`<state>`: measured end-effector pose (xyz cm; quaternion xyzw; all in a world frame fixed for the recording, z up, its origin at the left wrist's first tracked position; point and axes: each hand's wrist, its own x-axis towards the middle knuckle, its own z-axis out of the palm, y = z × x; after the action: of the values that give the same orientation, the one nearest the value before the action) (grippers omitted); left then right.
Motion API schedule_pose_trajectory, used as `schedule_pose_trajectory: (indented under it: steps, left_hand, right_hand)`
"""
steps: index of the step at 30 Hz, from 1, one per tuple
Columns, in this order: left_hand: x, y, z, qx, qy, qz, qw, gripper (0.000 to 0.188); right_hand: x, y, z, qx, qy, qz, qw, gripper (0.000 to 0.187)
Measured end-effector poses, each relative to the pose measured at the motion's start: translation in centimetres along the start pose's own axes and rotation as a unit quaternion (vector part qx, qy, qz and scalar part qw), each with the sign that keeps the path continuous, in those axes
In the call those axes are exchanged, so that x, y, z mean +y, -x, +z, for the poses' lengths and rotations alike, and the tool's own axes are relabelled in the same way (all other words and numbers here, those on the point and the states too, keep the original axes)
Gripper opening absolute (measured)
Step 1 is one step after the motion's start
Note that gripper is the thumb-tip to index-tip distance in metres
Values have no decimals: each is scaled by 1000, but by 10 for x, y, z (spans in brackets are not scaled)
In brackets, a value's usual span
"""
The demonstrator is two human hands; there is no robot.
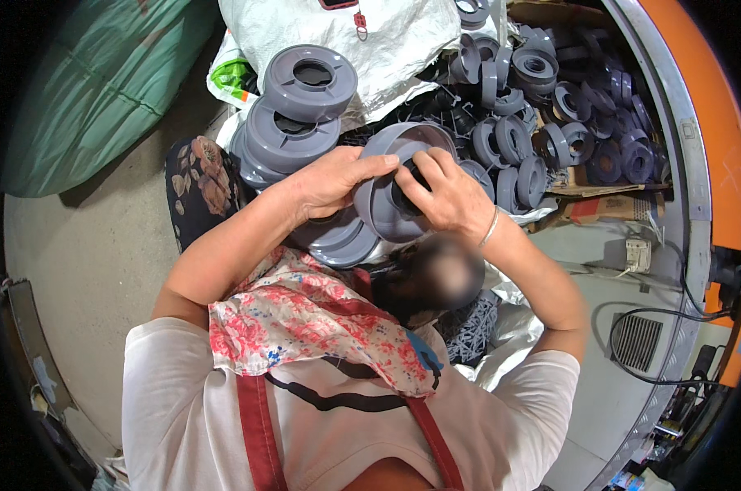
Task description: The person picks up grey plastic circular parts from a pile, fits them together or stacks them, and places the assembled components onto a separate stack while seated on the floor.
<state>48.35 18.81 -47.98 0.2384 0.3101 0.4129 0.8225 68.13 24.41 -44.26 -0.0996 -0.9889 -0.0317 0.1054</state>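
**White shirt up front, grey cup between two hands**

The worker's white shirt (330, 446) is filling the space nearest the camera, with red straps (260, 434) crossing it. Beyond it, a grey cup (377, 200) is sitting between both hands, above the lap and just right of the stacked rings. The left hand (330, 182) is clamping its left side, thumb over the rim, probably steadying it. The right hand (451, 192) is gripping the opposite side, fingers hooking into the mouth; its thumb is hiding, so how hard it is pinching cannot be told. The mouth is facing up toward the worker's head, somewhat tilted. Being round, the cup is showing no clear long axis.

Around it, grey rings (285, 78) are lying flat in stacks, holes upward, presumably because their broad faces are sitting steadily there, within reach. To the right, loose rings (599, 106) are resting at all angles, as though simply tipped in. A white sack (387, 57) is spreading behind. Farther left, a green bag (117, 90) is leaning over the floor.
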Motion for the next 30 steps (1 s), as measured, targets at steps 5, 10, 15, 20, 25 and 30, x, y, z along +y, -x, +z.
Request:
schedule_pose_trajectory:
  steps: [5,10,15,20,25,30]
  left_hand:
    - [-21,2,14,31,-11,134,990,42]
    - [-17,6,21,111,-207,207,950,40]
    - [-6,6,16,105,-189,191,957,50]
    - [-2,-5,-1,105,-556,403,719,84]
    - [65,-24,-42,242,-804,332,430,72]
    - [72,-45,-54,265,-806,336,409,60]
  right_hand:
    - [-4,4,8,115,-162,178,964,48]
    - [5,-5,17,19,-752,513,414,57]
    - [7,-4,33,100,-433,322,836,73]
    - [24,15,69,-4,-814,417,403,71]
    - [96,82,114,-222,-123,621,742,74]
    - [117,165,184,-309,-151,616,709,76]
